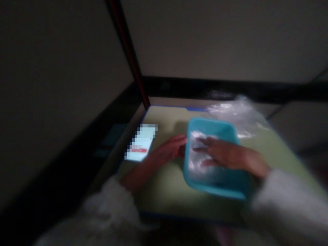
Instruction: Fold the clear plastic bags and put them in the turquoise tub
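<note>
A turquoise plastic basket (212, 191) stands on a pale yellow-green table. Inside it lies clear, shiny plastic (198, 167). My right hand (217, 152) reaches in over the basket's right side, palm down with fingers spread, resting on the plastic. Against the basket's left wall, my left hand (176, 145) touches the outside with its fingertips; whether it grips the rim is hard to tell in the blur.
The table (164, 194) has a blue edge. A lit phone (140, 143) lies at its left side. Crumpled clear plastic (238, 114) sits at the back right, behind the basket. Walls with a dark band (179, 86) rise behind.
</note>
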Motion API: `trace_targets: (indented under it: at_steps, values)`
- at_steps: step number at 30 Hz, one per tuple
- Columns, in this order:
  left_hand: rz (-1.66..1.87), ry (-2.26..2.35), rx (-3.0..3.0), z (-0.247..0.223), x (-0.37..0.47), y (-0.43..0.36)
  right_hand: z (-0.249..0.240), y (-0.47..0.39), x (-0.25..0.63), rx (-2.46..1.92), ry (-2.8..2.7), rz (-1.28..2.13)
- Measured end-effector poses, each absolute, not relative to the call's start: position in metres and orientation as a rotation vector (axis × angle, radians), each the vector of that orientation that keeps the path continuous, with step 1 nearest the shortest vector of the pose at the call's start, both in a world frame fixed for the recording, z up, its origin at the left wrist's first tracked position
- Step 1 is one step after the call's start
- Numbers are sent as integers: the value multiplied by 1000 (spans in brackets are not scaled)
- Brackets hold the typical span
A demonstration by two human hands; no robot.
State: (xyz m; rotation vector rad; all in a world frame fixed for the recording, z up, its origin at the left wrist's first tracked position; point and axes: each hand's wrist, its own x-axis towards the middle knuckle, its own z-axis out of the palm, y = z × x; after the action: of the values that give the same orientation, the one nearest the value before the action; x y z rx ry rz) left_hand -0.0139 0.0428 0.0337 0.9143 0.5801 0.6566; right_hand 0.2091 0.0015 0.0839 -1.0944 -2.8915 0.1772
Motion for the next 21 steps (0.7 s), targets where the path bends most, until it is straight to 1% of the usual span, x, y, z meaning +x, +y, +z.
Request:
trace_targets:
  at_steps: [4,9,14,21]
  values:
    - [641,583,934,33,-14,43,76,5,213,-1113,-2971,84]
    - [645,595,939,34,-15,42,76,3,213,-1130,-2977,146]
    - [651,619,921,34,-15,42,78,-2,214,-1158,-2900,93]
    - [667,606,899,33,-15,43,89,-2,219,-1071,-2929,220]
